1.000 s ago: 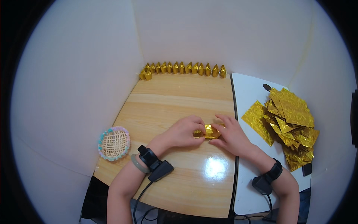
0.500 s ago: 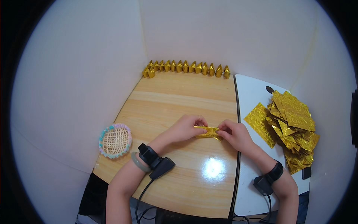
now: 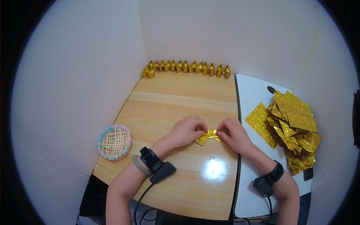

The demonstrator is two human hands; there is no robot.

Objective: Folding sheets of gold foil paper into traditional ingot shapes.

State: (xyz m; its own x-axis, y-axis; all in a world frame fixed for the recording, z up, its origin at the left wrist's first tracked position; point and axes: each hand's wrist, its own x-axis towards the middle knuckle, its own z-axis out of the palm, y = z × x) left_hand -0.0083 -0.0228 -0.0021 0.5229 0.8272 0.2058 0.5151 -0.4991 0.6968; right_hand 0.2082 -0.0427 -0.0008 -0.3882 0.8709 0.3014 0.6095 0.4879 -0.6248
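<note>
Between my two hands is a small folded piece of gold foil paper (image 3: 210,135), just above or on the wooden table; I cannot tell which. My left hand (image 3: 190,130) pinches its left part between thumb and fingertips. The right part is gripped the same way by my right hand (image 3: 233,134). Its ends angle downward, with a narrow shiny middle between the pinches. At the table's far edge stands a row of folded gold paper ingots (image 3: 185,66). A heaped pile of flat gold paper sheets (image 3: 296,120) lies to the right of my right hand.
A small woven basket (image 3: 114,142) with a pastel rim sits at the left table edge. The wooden table (image 3: 168,108) meets a white table (image 3: 247,187) on the right, with a dark gap between. Pale walls stand around. Cables hang from black devices (image 3: 163,171) strapped on both wrists.
The gold paper, a straight strip before, is now bent, its left end pointing down toward me. My fingers have shifted along it and its middle shows more.
</note>
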